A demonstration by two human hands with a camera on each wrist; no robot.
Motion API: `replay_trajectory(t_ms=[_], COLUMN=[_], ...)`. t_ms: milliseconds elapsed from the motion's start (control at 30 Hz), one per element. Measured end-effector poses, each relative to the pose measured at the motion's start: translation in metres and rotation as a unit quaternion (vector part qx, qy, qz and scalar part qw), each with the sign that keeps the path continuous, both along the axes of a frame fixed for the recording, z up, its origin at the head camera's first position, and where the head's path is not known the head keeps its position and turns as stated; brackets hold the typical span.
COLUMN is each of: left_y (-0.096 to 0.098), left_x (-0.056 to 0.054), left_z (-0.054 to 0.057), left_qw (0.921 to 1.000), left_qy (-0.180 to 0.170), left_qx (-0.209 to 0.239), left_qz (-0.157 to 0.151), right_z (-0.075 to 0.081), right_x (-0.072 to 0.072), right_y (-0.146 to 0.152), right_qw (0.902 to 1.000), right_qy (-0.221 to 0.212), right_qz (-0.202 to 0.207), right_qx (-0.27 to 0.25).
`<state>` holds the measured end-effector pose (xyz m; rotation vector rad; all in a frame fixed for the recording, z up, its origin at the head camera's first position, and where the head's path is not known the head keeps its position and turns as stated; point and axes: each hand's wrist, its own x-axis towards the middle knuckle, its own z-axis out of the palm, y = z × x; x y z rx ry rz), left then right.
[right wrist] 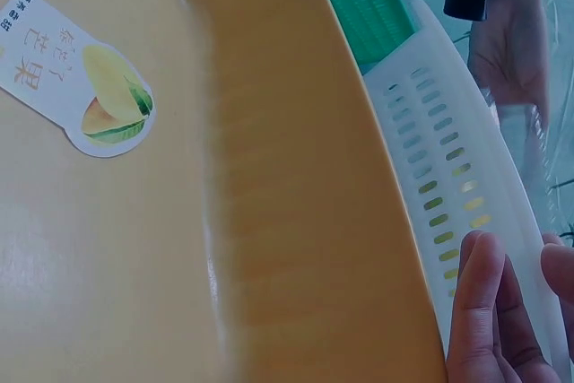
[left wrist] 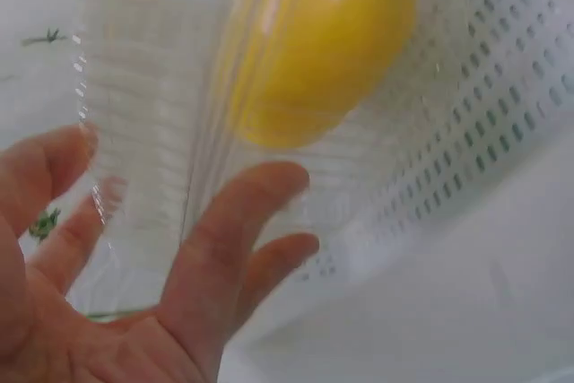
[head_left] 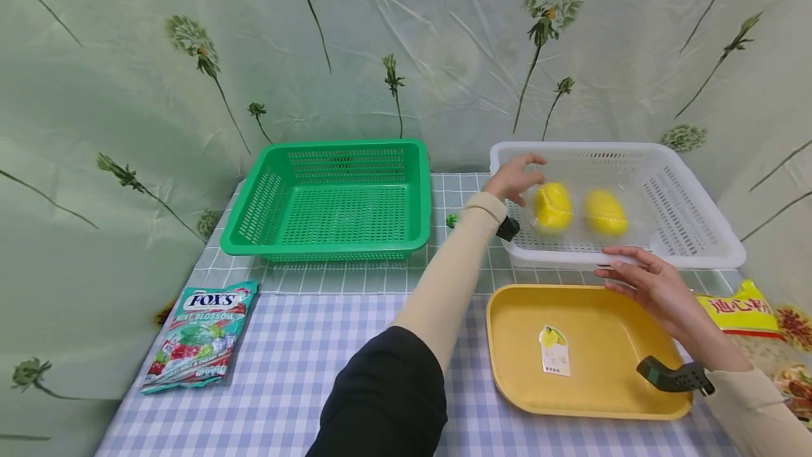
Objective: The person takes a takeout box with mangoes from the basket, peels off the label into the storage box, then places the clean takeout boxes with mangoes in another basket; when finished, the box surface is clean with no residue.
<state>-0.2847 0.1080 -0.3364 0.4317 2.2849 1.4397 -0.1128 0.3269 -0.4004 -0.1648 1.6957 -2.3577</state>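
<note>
In the head view, a clear plastic box (left wrist: 143, 132) with two yellow mangoes (head_left: 552, 207) sits inside the white basket (head_left: 698, 249). My left hand (head_left: 517, 178) is at the left end of this box, fingers spread. The left wrist view shows its fingertips about the plastic edge, beside one mango; firm contact is unclear. My right hand (head_left: 653, 288) is at the basket's front rim with fingers extended, grasping nothing visible. Below it is a yellow tray (head_left: 609, 365) bearing a mango-picture label (head_left: 555, 352).
A green basket (head_left: 342, 249) stands to the left on the grid-patterned cloth. A Fox's candy bag (head_left: 203, 337) lies at the front left. Partly behind my right forearm is a yellow-topped food bag (head_left: 739, 312). A flower-patterned curtain (head_left: 457, 55) hangs behind the baskets.
</note>
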Motion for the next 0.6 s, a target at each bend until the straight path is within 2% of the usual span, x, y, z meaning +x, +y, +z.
replay_trajectory(t_ms=[200,267,300,333,400,467,500,533,567,600], left_y=[0.011,0.016,0.019,0.026,0.045,0.064,0.071,0.075,0.072,0.065], left_x=[0.011,0.008,0.009,-0.002,-0.033,-0.066,-0.077,-0.088,-0.078,-0.063], left_z=[0.000,-0.005,-0.004,-0.017,-0.052,-0.090,-0.101,-0.114,-0.102,-0.086], left_qw=[0.9968,0.9930,0.9879,0.9830,0.9699,0.9521,0.9420,0.9412,0.9400,0.9393], left_qy=[0.016,0.013,0.016,0.032,0.068,0.109,0.124,0.138,0.131,0.130], left_qx=[-0.070,-0.108,-0.146,-0.176,-0.233,-0.286,-0.311,-0.307,-0.313,-0.313], left_qz=[0.035,0.046,0.049,0.042,0.022,0.000,-0.018,-0.030,-0.039,-0.050], right_z=[-0.001,0.000,0.000,0.000,0.000,0.000,0.000,0.001,0.001,0.001], right_x=[-0.001,-0.001,-0.001,0.000,0.000,0.000,0.000,0.000,0.001,0.001], right_y=[-0.001,-0.002,-0.002,-0.002,-0.002,-0.002,-0.002,-0.002,-0.002,-0.001], right_qw=[1.0000,1.0000,1.0000,1.0000,1.0000,1.0000,1.0000,0.9999,0.9999,0.9999], right_qy=[-0.001,0.001,0.002,0.003,0.003,0.001,-0.001,-0.002,-0.003,-0.004], right_qz=[0.000,0.003,0.004,0.005,0.003,-0.001,-0.004,-0.006,-0.008,-0.009], right_qx=[-0.002,-0.005,-0.007,-0.007,-0.004,0.001,0.005,0.008,0.011,0.012])
